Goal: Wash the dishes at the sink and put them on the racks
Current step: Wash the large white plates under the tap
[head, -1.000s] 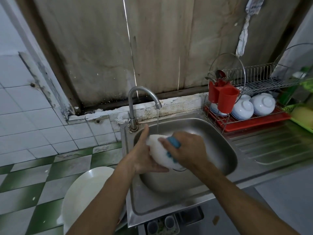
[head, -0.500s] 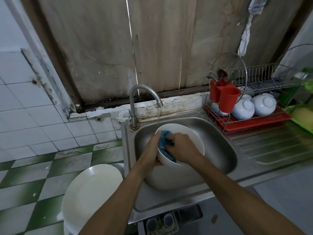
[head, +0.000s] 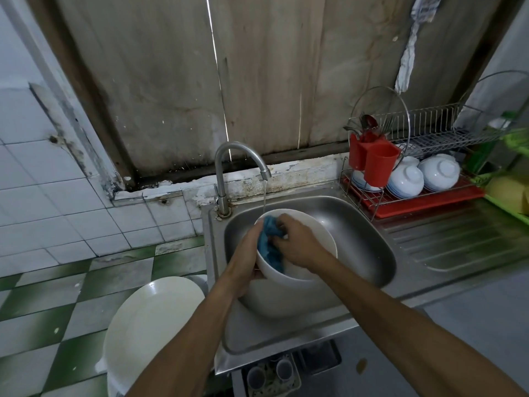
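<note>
I hold the bowl (head: 320, 233) inside the sink (head: 363, 224), a little tilted, with its opening up and toward me. I cannot tell if it touches the bottom of the sink. My left hand (head: 246, 253) grips the bowl at its 9 o'clock side, with the fingers curled around the wall from outside. My right hand (head: 297, 242) is inside the bowl and clamps the blue cloth (head: 269, 250) against the inner wall near the 9 o'clock rim. Both hands are close together, with only the cloth and the rim between them.

The tap (head: 229, 167) stands at 11 o'clock of the sink. Water (head: 264, 196) runs from it in a thin stream and lands at the 12 o'clock rim of the bowl, just beside the cloth.

At 2 o'clock from the sink the rack (head: 429, 130) stands on the surface (head: 458, 242), with a red tray (head: 429, 202) under it. On its lower level white bowls (head: 406, 180) lie upside down, side by side. A red holder (head: 378, 164) with cutlery hangs at the 9 o'clock end of the rack, and a round glass lid (head: 380, 110) stands upright behind it.

At 7 o'clock from the sink, lower down, there is a big white disc (head: 154, 325); I cannot tell if it is a plate or a lid. The floor (head: 43, 296) beside it has green and white tiles.
</note>
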